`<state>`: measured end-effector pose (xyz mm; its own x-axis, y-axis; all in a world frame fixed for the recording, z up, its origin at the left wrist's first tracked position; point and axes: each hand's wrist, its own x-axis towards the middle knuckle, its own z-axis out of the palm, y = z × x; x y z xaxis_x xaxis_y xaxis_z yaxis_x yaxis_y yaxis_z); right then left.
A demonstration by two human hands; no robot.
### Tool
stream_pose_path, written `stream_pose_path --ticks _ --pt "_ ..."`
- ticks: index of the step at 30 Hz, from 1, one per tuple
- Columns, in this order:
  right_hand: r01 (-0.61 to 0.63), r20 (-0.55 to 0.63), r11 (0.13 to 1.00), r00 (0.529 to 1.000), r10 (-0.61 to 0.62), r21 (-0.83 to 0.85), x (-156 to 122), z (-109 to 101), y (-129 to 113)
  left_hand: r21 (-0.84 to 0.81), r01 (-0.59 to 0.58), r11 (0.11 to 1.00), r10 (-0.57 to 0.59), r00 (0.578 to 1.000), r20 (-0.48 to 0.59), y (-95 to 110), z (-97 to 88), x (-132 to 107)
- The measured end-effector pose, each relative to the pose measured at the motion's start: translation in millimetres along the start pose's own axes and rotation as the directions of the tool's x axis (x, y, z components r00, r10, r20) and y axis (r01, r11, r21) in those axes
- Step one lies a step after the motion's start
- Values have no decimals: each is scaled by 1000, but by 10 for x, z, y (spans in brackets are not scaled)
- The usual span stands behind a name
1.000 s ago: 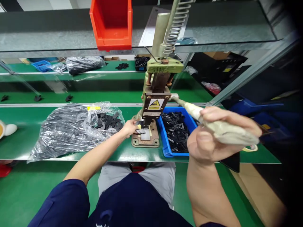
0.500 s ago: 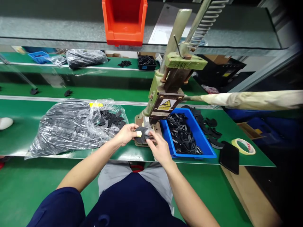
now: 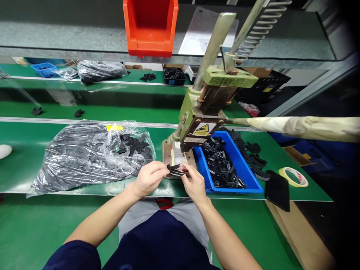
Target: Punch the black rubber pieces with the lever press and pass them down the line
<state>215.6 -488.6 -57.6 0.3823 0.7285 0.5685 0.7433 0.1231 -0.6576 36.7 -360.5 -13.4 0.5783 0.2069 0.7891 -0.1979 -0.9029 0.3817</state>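
Observation:
A small black curved part, with a thin black strip along its top, is held in front of the green hand press. My left hand pinches its left end between thumb and fingers. At its right end, my right hand grips it with the thumb and fingertips. The part is seen nearly edge-on and my fingers cover both ends. Just beyond it is the press base, below the raised ram with its yellow warning label. To the right, a blue bin contains many small black pieces.
Left of the press lies a clear plastic bag of dark curved pieces. Loose curved pieces, a black flat object and a tape roll lie at right. The press lever sticks out rightward. An orange bin sits overhead.
The held part has turned from showing its broad face with a yellowish patch to nearly edge-on. Both hands have moved slightly lower in view, and the view has shifted a little.

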Motion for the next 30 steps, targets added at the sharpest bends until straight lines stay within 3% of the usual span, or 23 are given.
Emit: stream_pose_path --ticks 3,11,20,23,25,26,27,28,30 --pt "-20 5 1000 1000 20 -20 -47 45 42 93 -125 988 124 992 18 -39 -69 -26" --pt "-29 21 995 999 31 -90 -152 145 97 229 -186 956 175 982 67 -196 -138 -96" --pt "89 -47 981 994 -98 -175 -340 267 215 203 -217 955 199 974 107 -588 -370 14" --pt "118 -46 972 990 -130 -205 -367 281 245 131 -135 982 120 986 118 -769 -479 54" --pt "132 -44 967 988 -145 -219 -371 289 258 149 43 988 -55 995 79 -943 -544 98" --pt "136 -44 965 988 -150 -224 -370 293 264 167 177 970 -185 982 32 -1061 -579 133" --pt "140 -44 964 987 -153 -227 -367 297 270 171 331 928 -331 943 -31 -1206 -620 178" --pt "143 -45 963 986 -158 -228 -363 300 277 151 486 861 -477 874 -94 -1379 -670 232" --pt "155 -43 960 985 -169 -233 -357 302 299 33 737 675 -722 669 -177 -1801 -806 353"
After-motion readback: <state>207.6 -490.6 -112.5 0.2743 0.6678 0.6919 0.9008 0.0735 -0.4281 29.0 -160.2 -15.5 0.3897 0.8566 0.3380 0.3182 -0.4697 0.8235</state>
